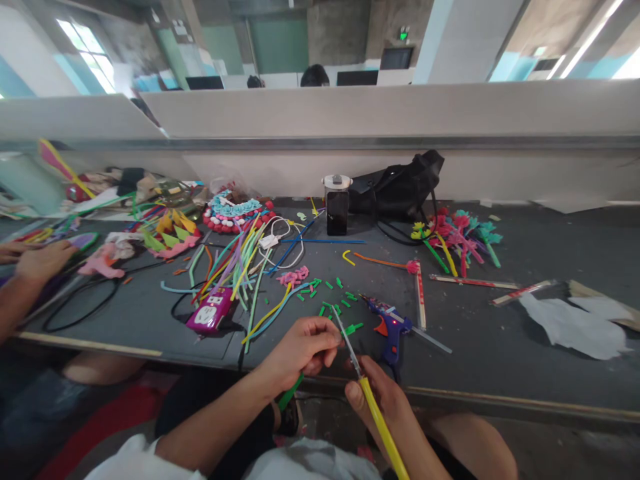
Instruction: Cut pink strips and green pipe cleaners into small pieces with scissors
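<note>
My left hand (pixel 311 347) is closed in a pinch near the table's front edge. A green pipe cleaner (pixel 290 395) hangs out below it, partly hidden by the fingers. My right hand (pixel 383 393) grips scissors (pixel 377 417) with long yellow handles; their metal blades point away from me, beside my left fingertips. Just beyond the blades, several short green pipe cleaner pieces (pixel 345 304) lie scattered on the dark table (pixel 500 347). To the right of them rests a blue glue gun (pixel 393 330) with an orange trigger and a clear glue stick across it.
Left of my hands lie a purple box (pixel 213 311) and a bundle of coloured pipe cleaners (pixel 245 257). A phone (pixel 337 213) leans on a cup, near a black bag (pixel 400 187). Fuzzy flowers (pixel 463 237) lie right. Another person's hand (pixel 45 260) works at far left.
</note>
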`<state>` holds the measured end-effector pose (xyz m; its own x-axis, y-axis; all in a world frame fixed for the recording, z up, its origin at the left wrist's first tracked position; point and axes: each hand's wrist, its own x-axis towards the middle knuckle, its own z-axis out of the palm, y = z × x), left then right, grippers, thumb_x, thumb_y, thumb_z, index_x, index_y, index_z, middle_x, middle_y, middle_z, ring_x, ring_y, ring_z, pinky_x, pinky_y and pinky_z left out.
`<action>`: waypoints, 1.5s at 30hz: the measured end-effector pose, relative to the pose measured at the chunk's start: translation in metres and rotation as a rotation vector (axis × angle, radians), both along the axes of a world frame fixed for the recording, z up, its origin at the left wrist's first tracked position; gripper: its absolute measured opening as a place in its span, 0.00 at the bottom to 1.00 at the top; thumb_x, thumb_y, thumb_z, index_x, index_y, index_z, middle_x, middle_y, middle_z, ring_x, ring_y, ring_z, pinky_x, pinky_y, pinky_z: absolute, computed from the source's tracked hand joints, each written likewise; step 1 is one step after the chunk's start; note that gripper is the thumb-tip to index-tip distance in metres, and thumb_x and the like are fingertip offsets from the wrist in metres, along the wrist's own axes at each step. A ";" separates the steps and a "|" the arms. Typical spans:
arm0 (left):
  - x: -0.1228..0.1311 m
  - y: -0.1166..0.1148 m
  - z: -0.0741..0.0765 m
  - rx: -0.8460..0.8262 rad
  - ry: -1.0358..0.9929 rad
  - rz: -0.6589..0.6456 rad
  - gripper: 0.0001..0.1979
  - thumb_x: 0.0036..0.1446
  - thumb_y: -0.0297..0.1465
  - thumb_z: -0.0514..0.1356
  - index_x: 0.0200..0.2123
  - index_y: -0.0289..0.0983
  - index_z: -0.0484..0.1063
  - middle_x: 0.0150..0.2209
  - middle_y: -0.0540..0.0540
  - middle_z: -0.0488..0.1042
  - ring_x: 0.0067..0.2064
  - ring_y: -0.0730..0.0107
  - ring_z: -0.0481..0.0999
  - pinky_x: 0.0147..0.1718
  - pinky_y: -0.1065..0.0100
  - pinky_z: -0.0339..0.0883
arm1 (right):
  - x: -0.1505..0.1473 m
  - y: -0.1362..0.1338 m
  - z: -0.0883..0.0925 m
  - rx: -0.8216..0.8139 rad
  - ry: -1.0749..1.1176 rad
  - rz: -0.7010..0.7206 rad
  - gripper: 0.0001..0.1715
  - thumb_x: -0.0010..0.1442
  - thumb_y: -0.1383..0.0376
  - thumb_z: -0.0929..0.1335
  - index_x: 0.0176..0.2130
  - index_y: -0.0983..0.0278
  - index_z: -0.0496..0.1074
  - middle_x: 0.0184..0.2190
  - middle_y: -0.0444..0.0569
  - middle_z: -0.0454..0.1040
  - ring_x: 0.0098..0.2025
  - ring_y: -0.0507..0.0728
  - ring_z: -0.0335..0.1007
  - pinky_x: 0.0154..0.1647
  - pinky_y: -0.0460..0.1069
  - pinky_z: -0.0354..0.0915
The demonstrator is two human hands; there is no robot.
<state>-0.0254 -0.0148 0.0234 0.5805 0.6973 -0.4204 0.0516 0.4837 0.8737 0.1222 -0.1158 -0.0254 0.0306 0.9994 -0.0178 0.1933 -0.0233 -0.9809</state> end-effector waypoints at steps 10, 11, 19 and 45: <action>0.004 0.008 -0.002 -0.018 0.033 0.004 0.14 0.49 0.40 0.62 0.28 0.35 0.65 0.16 0.56 0.65 0.12 0.87 0.49 0.12 0.77 0.39 | 0.004 0.005 -0.006 -0.028 -0.060 -0.098 0.26 0.57 0.45 0.66 0.37 0.65 0.74 0.26 0.45 0.71 0.26 0.51 0.65 0.25 0.43 0.61; 0.003 0.009 -0.003 -0.011 0.036 0.011 0.15 0.50 0.41 0.62 0.28 0.35 0.66 0.17 0.56 0.65 0.12 0.87 0.49 0.12 0.77 0.39 | 0.006 0.006 -0.006 -0.028 -0.064 -0.095 0.25 0.57 0.46 0.66 0.37 0.65 0.74 0.27 0.45 0.72 0.26 0.52 0.66 0.26 0.43 0.62; 0.000 -0.007 -0.011 -0.105 0.017 -0.176 0.17 0.49 0.43 0.64 0.29 0.35 0.67 0.17 0.54 0.68 0.12 0.85 0.52 0.12 0.76 0.40 | 0.015 0.008 0.017 0.022 -0.029 -0.231 0.23 0.55 0.55 0.70 0.47 0.64 0.68 0.25 0.43 0.72 0.25 0.53 0.71 0.26 0.44 0.69; -0.006 -0.024 -0.015 -0.272 -0.051 -0.283 0.16 0.46 0.40 0.66 0.27 0.33 0.70 0.16 0.53 0.68 0.11 0.84 0.52 0.10 0.76 0.39 | 0.004 0.004 0.005 0.257 -0.161 -0.234 0.12 0.59 0.62 0.64 0.42 0.62 0.71 0.32 0.47 0.76 0.27 0.52 0.73 0.27 0.42 0.69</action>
